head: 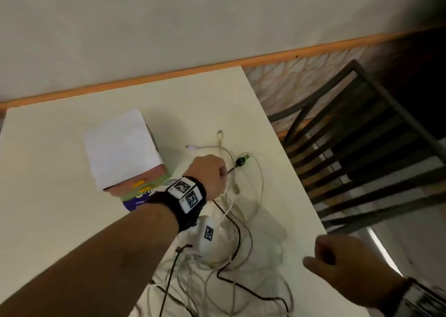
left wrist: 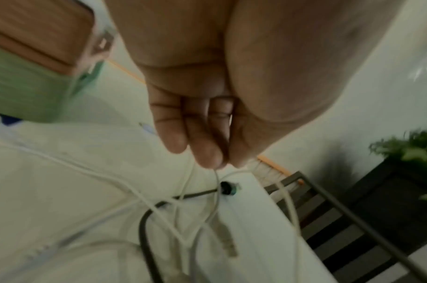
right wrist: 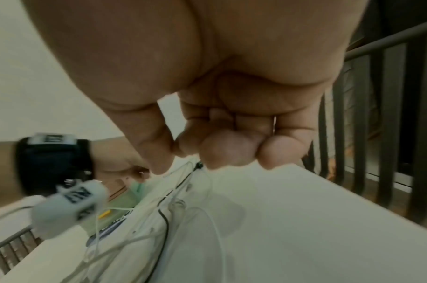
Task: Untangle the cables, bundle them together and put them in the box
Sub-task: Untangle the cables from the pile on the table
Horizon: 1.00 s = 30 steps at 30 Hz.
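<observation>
The light is dim and warm with a greenish cast, and every view looks soft and compressed. In the head view the right hand (head: 347, 266) smears with motion blur, and the top right corner falls into dark vignette. The box (head: 123, 152) throws a soft shadow rightward on the pale tabletop (head: 48, 172). Both wrist views bend straight lines at their edges, and the near palms are out of focus.
</observation>
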Available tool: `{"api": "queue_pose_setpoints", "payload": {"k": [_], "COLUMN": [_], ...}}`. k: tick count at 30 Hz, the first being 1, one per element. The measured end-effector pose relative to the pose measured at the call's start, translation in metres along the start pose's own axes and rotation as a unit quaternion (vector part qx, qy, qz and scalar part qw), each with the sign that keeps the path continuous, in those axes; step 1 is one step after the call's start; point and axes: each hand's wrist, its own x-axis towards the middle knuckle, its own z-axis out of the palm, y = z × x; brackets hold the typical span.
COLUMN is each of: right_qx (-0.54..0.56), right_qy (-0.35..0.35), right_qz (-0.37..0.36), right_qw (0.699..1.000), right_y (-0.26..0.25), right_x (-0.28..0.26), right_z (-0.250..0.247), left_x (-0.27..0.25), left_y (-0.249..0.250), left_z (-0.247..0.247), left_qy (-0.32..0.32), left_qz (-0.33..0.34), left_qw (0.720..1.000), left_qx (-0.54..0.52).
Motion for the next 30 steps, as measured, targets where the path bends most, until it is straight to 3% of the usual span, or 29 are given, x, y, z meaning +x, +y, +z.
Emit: {"api": "queue_pose_setpoints", "payload": {"k": [5,9,13,16,19,23,27,30], "right_qx": [0.068,0.111,0.147,0.168,0.206,0.291,0.332,0.318], "right_qy": [0.003,-0.005,0.007,0.013,-0.007,0.018,0.097,0.105], "right_qz": [-0.069,-0.113,-0.151,-0.174,-0.187,-0.166,-0.152,-0.161], "right_qw": [0.995,0.987,0.978,0.97,0.961,0.942,0.926,0.928], "right_y": [-0.026,-0.037,-0.049,-0.063,-0.082,-0.107,-0.125,-0.137], "right_x": [0.029,0.048,0.062,0.071,0.082,0.103,0.127,0.131], "right_z": [0.005,0.002,0.001,-0.005,-0.005,0.005,0.003,0.0], "left_x": [0.044,0.051,0.046,0.046,0.045,0.028,0.01,0.003], "left_y": [0.0,0.002,0.003,-0.007,-0.015,-0.017,-0.014,-0.012], "left_z": [0.027,0.04,0.041,0.028,0.014,0.001,-0.009,-0.011], "left_qy": [-0.037,-0.008,-0.001,-0.003,-0.013,0.002,0.028,0.022], "left_qz": [-0.041,-0.034,-0.075,-0.16,-0.239,-0.203,-0.171,-0.159], "left_qw": [0.996,0.993,0.988,0.987,0.958,0.959,0.897,0.871], "left_qx": [0.069,0.116,0.132,0.018,-0.16,-0.2,-0.407,-0.464]}}
